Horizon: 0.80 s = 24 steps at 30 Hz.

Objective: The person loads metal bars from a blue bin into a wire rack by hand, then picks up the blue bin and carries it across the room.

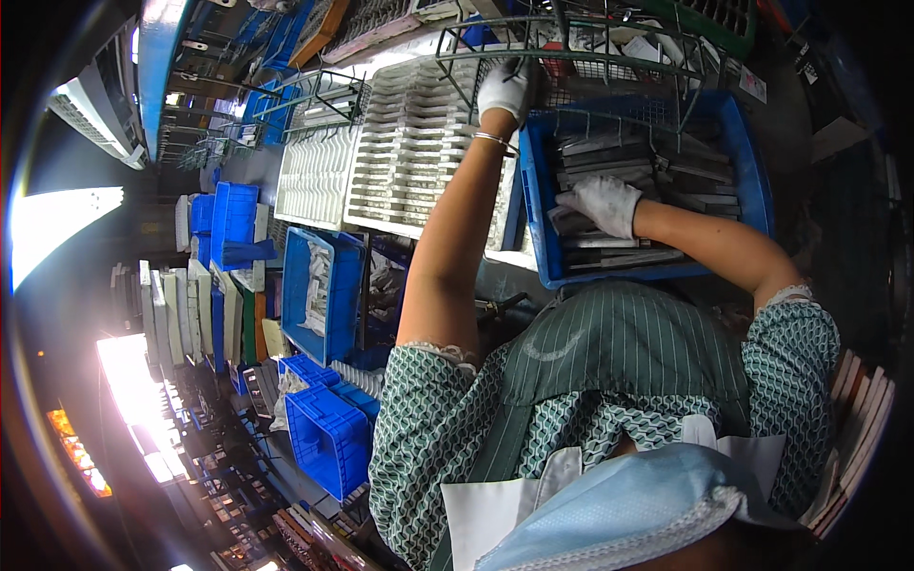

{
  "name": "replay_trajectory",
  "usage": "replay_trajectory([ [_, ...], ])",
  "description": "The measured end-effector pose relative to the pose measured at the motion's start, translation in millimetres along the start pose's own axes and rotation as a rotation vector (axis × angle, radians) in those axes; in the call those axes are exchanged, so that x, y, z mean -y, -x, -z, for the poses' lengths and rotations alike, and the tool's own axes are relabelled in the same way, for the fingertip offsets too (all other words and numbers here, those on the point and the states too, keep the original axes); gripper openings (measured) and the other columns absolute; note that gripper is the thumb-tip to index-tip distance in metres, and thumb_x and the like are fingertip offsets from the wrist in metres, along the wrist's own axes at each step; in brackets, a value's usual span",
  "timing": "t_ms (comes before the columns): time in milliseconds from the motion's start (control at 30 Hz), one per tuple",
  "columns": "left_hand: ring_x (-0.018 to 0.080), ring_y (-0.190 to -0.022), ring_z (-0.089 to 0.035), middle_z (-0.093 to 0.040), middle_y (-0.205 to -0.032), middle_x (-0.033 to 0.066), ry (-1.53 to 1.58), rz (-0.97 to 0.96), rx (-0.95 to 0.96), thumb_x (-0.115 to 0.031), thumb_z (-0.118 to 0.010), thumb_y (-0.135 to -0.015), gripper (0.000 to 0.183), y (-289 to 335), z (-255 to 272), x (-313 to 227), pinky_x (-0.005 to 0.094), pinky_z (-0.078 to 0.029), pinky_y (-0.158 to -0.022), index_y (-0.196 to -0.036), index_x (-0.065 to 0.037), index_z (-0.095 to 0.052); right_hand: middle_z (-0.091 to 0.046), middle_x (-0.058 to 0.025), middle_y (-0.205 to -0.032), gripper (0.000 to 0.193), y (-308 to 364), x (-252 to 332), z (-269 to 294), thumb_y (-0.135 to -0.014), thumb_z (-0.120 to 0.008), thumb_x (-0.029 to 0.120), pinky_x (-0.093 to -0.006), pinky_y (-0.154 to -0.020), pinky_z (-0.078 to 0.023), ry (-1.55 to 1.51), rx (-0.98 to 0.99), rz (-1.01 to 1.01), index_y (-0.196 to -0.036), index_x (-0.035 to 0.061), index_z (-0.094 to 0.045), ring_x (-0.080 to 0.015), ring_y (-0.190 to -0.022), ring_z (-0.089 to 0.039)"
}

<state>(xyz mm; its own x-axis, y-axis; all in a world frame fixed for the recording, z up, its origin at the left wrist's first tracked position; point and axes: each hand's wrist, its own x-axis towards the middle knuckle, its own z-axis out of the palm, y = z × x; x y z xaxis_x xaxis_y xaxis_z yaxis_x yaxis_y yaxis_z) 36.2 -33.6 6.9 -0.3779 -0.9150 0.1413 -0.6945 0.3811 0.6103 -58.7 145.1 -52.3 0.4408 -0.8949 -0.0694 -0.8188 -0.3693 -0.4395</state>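
My right hand (605, 206), in a white glove, is inside a blue crate (545, 257) filled with grey flat bars (690, 171). Its fingers are closed on one grey flat bar (569, 222) at the crate's left side. Farther off, my left hand (505, 88), gloved too, reaches to the far right corner of a white slotted tray (405, 181). It is beside a green wire rack (571, 52), and its fingers are mostly hidden, so what they hold cannot be made out. Rows of ridges and slots run along the tray.
Another white slotted tray (314, 176) adjoins on the left. Blue bins (328, 433) and a blue crate with pale pieces (319, 290) stand at my left. Stacked boards (176, 314) are beyond them. The wire rack overhangs the crate's far edge. More pale boards (857, 443) stand behind my right arm.
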Motion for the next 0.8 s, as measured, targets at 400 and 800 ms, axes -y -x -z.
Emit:
replay_trajectory([
  [400, 0.0362, -0.088, -0.054, -0.059, -0.092, 0.019, -0.142, 0.029, 0.115, -0.044, -0.036, -0.084, 0.044, 1.1, -19.7, -5.6, 0.043, -0.044, -0.076, -0.097, -0.01, -0.059, -0.057, -0.0134, -0.087, 0.034, 6.5, -2.0, 40.1, -0.086, -0.04, 0.024, -0.0335, -0.065, -0.051, 0.405, -0.146, 0.156, -0.119, 0.0152, -0.043, -0.0242, -0.075, -0.06],
  [800, 0.0345, -0.092, -0.054, -0.058, -0.097, 0.0172, -0.105, 0.037, 0.081, -0.047, -0.04, -0.082, 0.046, 2.0, -35.8, -31.3, 0.0397, -0.043, -0.078, -0.103, -0.011, -0.058, -0.059, -0.02, -0.092, 0.021, -31.8, -102.7, 106.6, -0.077, -0.045, 0.007, -0.0369, -0.078, -0.047, 0.51, -0.081, -0.465, -0.092, 0.0012, -0.059, -0.0321, -0.087, -0.059],
])
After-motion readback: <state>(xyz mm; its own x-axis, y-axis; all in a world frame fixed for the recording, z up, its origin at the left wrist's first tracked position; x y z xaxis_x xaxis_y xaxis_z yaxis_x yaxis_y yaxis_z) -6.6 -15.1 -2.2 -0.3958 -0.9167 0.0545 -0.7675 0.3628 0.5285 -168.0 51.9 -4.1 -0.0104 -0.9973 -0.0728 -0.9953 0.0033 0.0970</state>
